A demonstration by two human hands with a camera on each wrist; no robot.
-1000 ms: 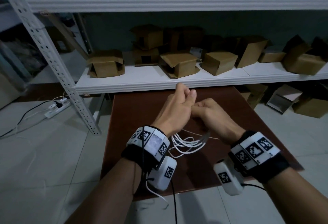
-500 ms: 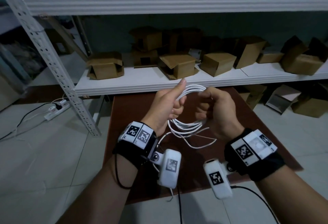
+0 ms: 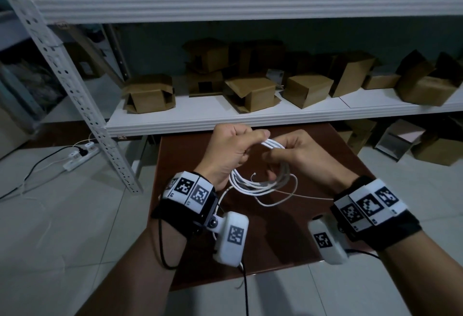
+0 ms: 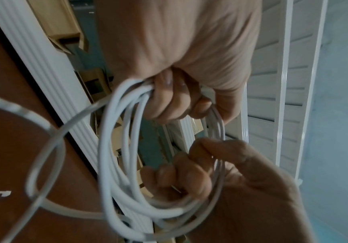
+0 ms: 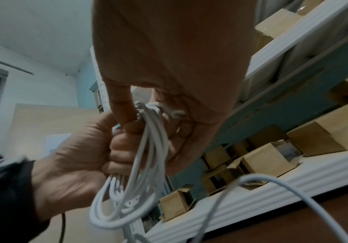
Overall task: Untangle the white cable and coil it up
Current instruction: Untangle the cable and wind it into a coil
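The white cable (image 3: 259,186) is gathered into several loops above the brown table (image 3: 288,245). My left hand (image 3: 231,151) grips the top of the bundle with curled fingers; in the left wrist view the loops (image 4: 114,148) hang from that fist (image 4: 175,102). My right hand (image 3: 297,154) holds the same bundle on its right side, thumb and fingers pinched round the strands (image 5: 148,157). One loose loop (image 3: 278,199) sags below the coil, and a free end (image 3: 253,176) pokes up inside it. In the right wrist view my left hand (image 5: 89,152) shows clenched beside the strands.
A white metal shelf (image 3: 250,115) with several cardboard boxes (image 3: 253,92) stands just behind the table. Its perforated upright (image 3: 82,105) slants down at the left. A power strip (image 3: 80,155) with cords lies on the tiled floor. More boxes (image 3: 436,150) sit at floor level to the right.
From hanging low under my joined hands, the cable was lifted into a raised loop. Now both hands have come down and closer together, with the loops bunched between them.
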